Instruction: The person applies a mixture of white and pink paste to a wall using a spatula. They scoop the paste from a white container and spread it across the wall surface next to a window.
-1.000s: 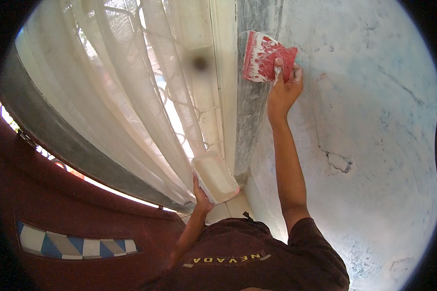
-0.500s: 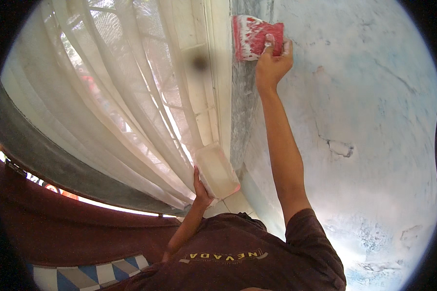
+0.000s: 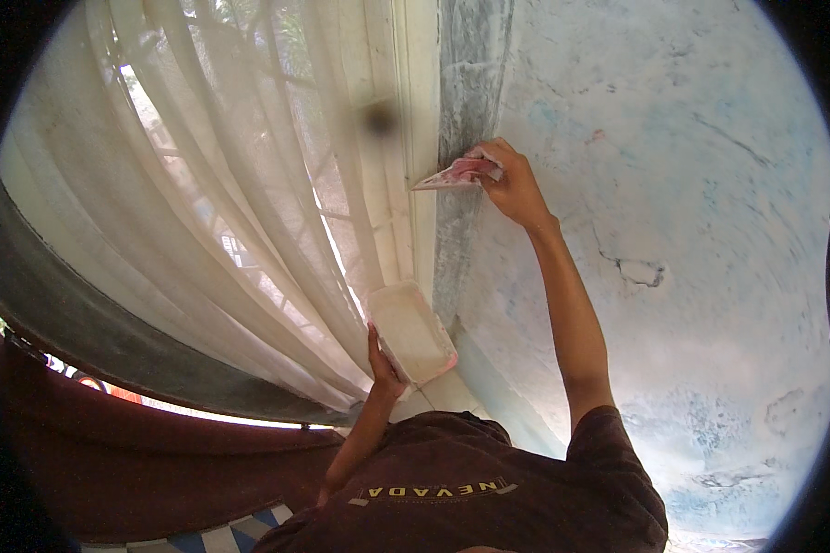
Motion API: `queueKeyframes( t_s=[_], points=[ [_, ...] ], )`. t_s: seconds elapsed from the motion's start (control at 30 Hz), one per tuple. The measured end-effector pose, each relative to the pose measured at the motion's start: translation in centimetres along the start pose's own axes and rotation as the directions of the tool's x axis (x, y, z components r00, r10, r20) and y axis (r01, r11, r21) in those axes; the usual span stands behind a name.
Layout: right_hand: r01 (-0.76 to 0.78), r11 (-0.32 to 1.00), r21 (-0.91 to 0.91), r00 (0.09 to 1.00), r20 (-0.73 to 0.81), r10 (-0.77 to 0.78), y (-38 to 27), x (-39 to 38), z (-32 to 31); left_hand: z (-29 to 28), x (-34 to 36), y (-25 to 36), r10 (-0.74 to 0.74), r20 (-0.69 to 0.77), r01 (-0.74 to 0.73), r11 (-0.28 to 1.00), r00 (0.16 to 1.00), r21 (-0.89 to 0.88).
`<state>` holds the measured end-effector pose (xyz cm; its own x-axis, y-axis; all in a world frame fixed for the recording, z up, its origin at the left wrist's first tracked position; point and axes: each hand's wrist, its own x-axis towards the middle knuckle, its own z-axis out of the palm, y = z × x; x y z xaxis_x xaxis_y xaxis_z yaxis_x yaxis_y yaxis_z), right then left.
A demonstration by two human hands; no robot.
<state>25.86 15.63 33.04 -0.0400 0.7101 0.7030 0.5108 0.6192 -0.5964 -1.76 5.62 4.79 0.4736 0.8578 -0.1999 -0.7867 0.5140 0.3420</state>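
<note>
My right hand (image 3: pixel 512 180) grips a red plastic spreader (image 3: pixel 461 173) smeared with white paste, now seen almost edge-on with its blade pointing left, over the grey vertical strip (image 3: pixel 463 83) of wall beside the cream frame (image 3: pixel 415 55); whether it touches the surface I cannot tell. Low in the middle, my left hand (image 3: pixel 383 364) holds a rectangular off-white tray (image 3: pixel 406 327) by its left side, a pale substance inside and pink marks on its rim.
A patchy pale blue-white wall (image 3: pixel 701 230) with cracks fills the right. Sheer curtains (image 3: pixel 203 166) hang over a barred window on the left, above a dark red surface (image 3: pixel 129 442) with a checked strip (image 3: pixel 221 539). Floor tiles (image 3: pixel 443 396) show below the tray.
The spreader rose along the strip, then came lower and turned from face-on to edge-on, shifting left overall. My left hand and the tray have moved only slightly.
</note>
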Motion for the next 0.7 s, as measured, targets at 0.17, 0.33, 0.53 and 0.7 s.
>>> queueKeyframes(
  t_s=[0.17, 0.33, 0.53, 0.7],
  points=[
    [0.235, 0.954, -0.184, 0.963, -0.087, -0.254, -2.7, 7.2, -2.1, -1.1, 0.1, -0.2, -0.03, -0.022, 0.03, 1.0, 0.999, -0.007],
    [0.272, 0.893, -0.359, 0.881, -0.279, -0.381, -7.7, 15.6, -6.5, 2.9, -1.4, 0.3, -0.111, 0.14, 0.113, 0.994, 0.984, -0.007],
    [0.161, 0.941, -0.299, 0.787, -0.537, -0.305, -9.7, 13.0, -5.9, 0.8, -0.3, 0.2, -0.039, -0.021, 0.04, 0.999, 0.999, 0.034],
    [0.161, 0.978, -0.135, 0.97, -0.16, -0.182, -3.5, 5.2, -3.1, 0.3, 0.2, 0.0, -0.021, -0.02, 0.021, 1.0, 1.0, -0.022]
  ],
)
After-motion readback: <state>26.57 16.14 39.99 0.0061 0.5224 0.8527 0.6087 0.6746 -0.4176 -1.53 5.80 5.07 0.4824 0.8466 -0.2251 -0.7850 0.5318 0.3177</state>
